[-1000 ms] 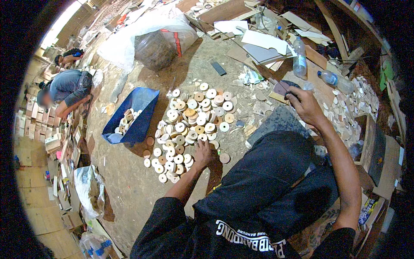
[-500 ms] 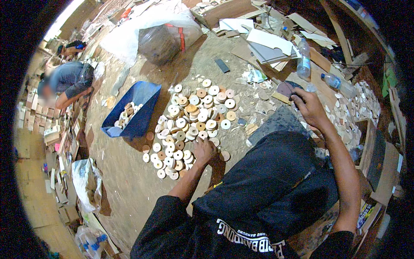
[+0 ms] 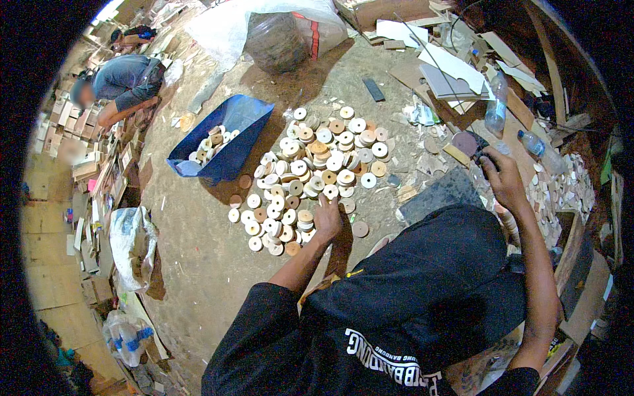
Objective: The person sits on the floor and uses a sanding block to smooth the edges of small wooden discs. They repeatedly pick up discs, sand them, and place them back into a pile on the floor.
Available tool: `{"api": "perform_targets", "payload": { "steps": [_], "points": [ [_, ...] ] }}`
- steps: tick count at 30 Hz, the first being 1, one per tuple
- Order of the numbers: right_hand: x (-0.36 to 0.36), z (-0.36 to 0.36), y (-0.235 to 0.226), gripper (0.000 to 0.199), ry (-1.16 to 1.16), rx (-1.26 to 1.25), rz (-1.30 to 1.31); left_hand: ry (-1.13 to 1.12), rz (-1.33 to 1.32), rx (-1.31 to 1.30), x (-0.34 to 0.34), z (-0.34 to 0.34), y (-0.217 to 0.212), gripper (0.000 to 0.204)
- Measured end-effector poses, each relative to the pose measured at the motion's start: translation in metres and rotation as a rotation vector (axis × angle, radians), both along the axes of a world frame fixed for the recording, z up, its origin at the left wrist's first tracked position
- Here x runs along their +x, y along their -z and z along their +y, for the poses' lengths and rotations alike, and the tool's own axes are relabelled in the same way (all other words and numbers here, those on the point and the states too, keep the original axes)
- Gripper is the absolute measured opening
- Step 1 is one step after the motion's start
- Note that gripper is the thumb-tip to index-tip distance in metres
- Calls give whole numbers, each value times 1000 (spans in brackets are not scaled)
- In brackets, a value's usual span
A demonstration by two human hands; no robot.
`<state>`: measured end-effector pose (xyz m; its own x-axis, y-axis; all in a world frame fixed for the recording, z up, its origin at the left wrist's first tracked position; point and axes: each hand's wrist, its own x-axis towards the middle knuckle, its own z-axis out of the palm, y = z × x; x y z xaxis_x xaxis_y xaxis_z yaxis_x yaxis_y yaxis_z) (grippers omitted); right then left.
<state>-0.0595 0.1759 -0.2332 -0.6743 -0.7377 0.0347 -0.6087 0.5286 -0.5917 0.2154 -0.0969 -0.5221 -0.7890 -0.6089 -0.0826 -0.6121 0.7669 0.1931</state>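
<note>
A heap of small round wooden discs [image 3: 300, 168], each with a centre hole, lies on the ground before me. My left hand [image 3: 328, 219] reaches to its near right side, fingertips closed at the edge of a pale wooden disc [image 3: 329, 191]. Farther right, my right hand [image 3: 504, 178] is closed, thumb and fingers together at a dark object [image 3: 485, 150] whose kind I cannot make out. Next to that sits a flat round brownish-purple disc [image 3: 464, 143]. A cut-open blue plastic container [image 3: 228, 142] left of the heap holds more wooden discs.
Plastic bottles [image 3: 496, 105] and board offcuts [image 3: 452, 72] lie at the far right, with wood scraps [image 3: 561, 191] below them. A large white sack [image 3: 218, 33] stands at the back. Another person [image 3: 125, 82] bends over at far left, near a white bag [image 3: 132, 247].
The whole view has shifted, so things appear farther right. My left hand stays at the heap's near side. My right fingers have drawn slightly back from the brownish-purple disc.
</note>
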Motion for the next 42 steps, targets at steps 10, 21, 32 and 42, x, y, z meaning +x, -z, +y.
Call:
{"api": "perform_targets", "payload": {
  "steps": [10,21,32,42],
  "points": [
    [2,1,-2,20,11,25,7,-39,115,222,-3,-16,-41,37],
    [1,-5,1,17,-28,-18,27,315,-157,56,-53,-51,-8,35],
    [5,-5,-10,17,10,23,67,474,-194,4,-48,-50,2,28],
    [6,-3,-9,16,-11,-12,26,571,-113,60,-33,-47,2,38]
  ]
}}
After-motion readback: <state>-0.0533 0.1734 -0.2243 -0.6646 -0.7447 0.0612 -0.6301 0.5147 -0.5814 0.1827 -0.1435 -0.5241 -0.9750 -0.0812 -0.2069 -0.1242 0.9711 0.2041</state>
